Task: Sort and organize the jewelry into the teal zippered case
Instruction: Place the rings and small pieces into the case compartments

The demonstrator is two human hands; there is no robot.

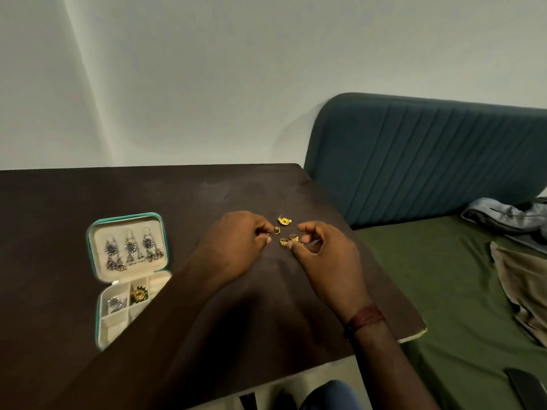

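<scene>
The left hand (pixel 236 244) is held low over the dark brown tabletop (pixel 88 196), knuckles up, and a small gold ring (pixel 276 230) is pinched in its grip between thumb and forefinger. The right hand (pixel 325 261), with a red thread band (pixel 365 318) on its wrist, is curled just beside two more gold rings (pixel 288 239) lying on the tabletop; whether one is pinched in that grip cannot be told. A gold flower-shaped ornament (pixel 284 221) lies just beyond the fingertips. The teal zippered case (pixel 124 223) lies open well to the left: three silver-and-blue dangling earrings (pixel 130 251) are hung in its cream-lined lid, while a silver-blue piece (pixel 116 302) and a gold-and-green flower piece (pixel 139 294) are kept in separate compartments of the base. The right side of the base is hidden by the left forearm, and the pieces' fine detail is blurred.
</scene>
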